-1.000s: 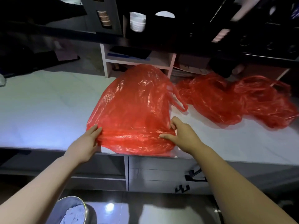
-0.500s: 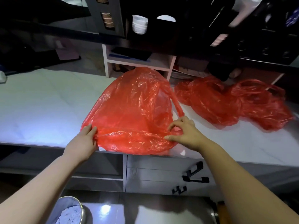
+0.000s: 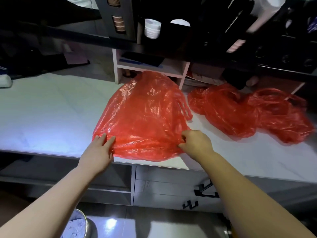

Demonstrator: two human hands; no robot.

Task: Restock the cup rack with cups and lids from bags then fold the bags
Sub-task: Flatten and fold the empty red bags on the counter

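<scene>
One red bag (image 3: 145,117) lies spread at the near edge of a white counter (image 3: 42,114). At its 3 o'clock is a crumpled red heap (image 3: 248,114); how many bags are in it is unclear. At 12 o'clock, a dark cup rack (image 3: 130,19) holds two cup stacks, one of brown cups (image 3: 118,23) and one of white cups (image 3: 152,28). The left hand (image 3: 97,152) presses the bag with straight fingers, and the right hand (image 3: 195,143) pinches its edge.

right hand (image 3: 195,143): was flat, thumb out, on near right corner of red bag (image 3: 145,114) -> now fingers curled, pinching that edge | bag film there bunched up | left hand (image 3: 101,148): fingers splayed slightly wider on bag's near left corner
</scene>
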